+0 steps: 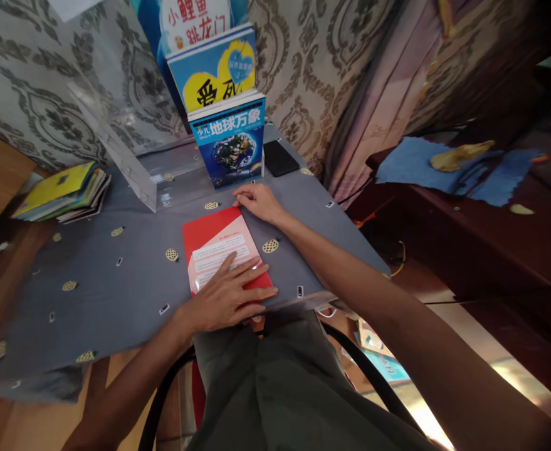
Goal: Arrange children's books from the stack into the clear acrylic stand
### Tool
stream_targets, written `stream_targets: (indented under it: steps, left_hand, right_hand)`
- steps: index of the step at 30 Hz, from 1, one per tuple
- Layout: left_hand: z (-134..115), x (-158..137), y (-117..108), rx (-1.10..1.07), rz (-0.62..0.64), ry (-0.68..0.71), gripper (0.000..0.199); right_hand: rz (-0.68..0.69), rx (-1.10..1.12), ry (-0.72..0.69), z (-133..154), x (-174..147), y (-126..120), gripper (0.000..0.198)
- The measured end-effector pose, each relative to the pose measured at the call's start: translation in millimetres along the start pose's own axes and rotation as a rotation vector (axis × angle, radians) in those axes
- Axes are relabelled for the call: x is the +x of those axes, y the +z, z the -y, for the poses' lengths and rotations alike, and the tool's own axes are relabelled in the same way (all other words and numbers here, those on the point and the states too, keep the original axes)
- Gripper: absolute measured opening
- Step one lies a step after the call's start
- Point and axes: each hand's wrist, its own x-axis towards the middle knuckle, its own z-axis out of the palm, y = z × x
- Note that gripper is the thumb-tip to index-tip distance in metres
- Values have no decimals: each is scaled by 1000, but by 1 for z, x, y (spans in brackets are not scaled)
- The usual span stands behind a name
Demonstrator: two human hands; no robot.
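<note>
A thin red and pale pink book (219,232) lies flat on the cloth-covered table, close to its near edge. Small lines of print show on its upper face. Across the lower part of it rests my left hand (228,293), palm down with the fingers spread. My right hand (259,202) is at the book's far right corner, its fingers curled together and the fingertips against that corner. Just beyond this hand stands an upright blue book with a globe on its cover (234,150).
More upright books (214,75) rise behind the globe one. A black phone-like slab (279,158) lies to their right. At left are a clear plastic stand (129,163) and a pile of books (63,191). A dark wooden piece with a blue cloth (407,166) stands at right.
</note>
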Motion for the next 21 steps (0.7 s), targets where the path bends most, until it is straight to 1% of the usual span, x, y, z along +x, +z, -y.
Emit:
stream_targets:
  steps: [7, 10, 13, 17, 21]
  left_hand:
    - [-2, -2, 4, 19, -32, -4, 42]
    - [5, -5, 5, 27, -33, -49, 47]
    - [22, -14, 3, 23, -67, -127, 49]
    - [58, -28, -1, -1, -123, -226, 49]
    - [92, -38, -5, 18, -153, -383, 52]
  right_hand:
    - [17, -58, -26, 5, -7, -2, 24]
    - [31, -112, -45, 8, -11, -2, 26]
    - [50, -148, -59, 10, -14, -2, 27]
    - [56, -147, -77, 8, -15, -1, 27]
    - [60, -155, -82, 5, -15, 0, 26]
